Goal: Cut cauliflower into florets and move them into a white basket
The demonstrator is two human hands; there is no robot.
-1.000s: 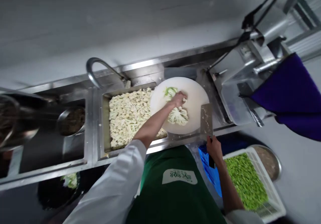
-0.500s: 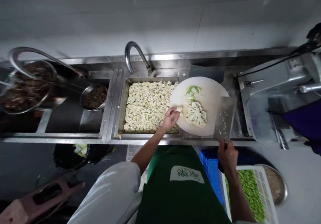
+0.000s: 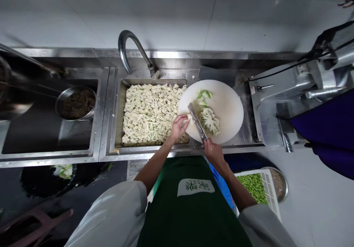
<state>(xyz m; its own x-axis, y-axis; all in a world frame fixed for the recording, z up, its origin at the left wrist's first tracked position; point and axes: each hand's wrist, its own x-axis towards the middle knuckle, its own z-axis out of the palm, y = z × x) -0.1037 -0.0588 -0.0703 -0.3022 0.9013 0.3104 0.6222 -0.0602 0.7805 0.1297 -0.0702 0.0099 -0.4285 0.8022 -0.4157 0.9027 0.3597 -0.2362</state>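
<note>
My left hand point(image 3: 179, 127) pinches a small cauliflower floret point(image 3: 190, 119) at the left side of the round white cutting board point(image 3: 231, 108). Gripped by its handle, a cleaver point(image 3: 197, 122) is in my right hand point(image 3: 214, 153). Its blade stands on edge just right of the floret, between it and the larger cauliflower piece point(image 3: 209, 121). Green leaf trimmings point(image 3: 204, 94) lie behind that piece. Left of the board, cut cauliflower florets point(image 3: 152, 112) fill the sink basin point(image 3: 118, 129), and my left forearm reaches over its front rim.
A curved faucet point(image 3: 135, 42) rises behind the basin. To the left, a metal bowl of dark food point(image 3: 76, 103) sits in another sink. A metal machine point(image 3: 273, 103) stands right of the board. Below are a white basket of chopped greens point(image 3: 254, 188) and a blue crate point(image 3: 221, 182).
My right hand has swung the cleaver left, from the board's right edge to beside the floret, turning the blade upright. My left hand still holds the floret. The view has shifted rightward.
</note>
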